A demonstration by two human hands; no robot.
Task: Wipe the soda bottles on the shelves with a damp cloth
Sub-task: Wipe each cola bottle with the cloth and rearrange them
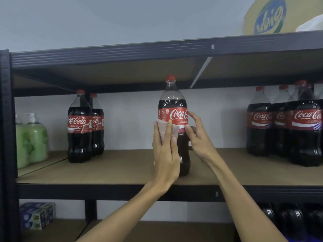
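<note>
Head view, looking into the middle shelf point(104, 173). One bottle point(173, 103) stands upright near the front edge, well apart from the pair point(79, 126) at left and the group point(304, 123) at right. We judge the step to be wiping this bottle's body. The left hand point(166, 154) lies flat against the bottle's left front, its fingers point(168, 131) straight and close together, pressing the pink cloth point(174, 131) onto the plastic at the label's lower edge. The cloth sits between fingers and bottle, and a corner shows above the fingertips. The right hand point(197, 137) holds the bottle's right side lightly: fingers bent and spread, tips on the label, thumb on the front just below it. Neck, cap and back look uncovered by the cloth. Next, we think, the cloth must travel up and around while the right hand steadies or turns the bottle. The risk is tipping it off the edge.
</note>
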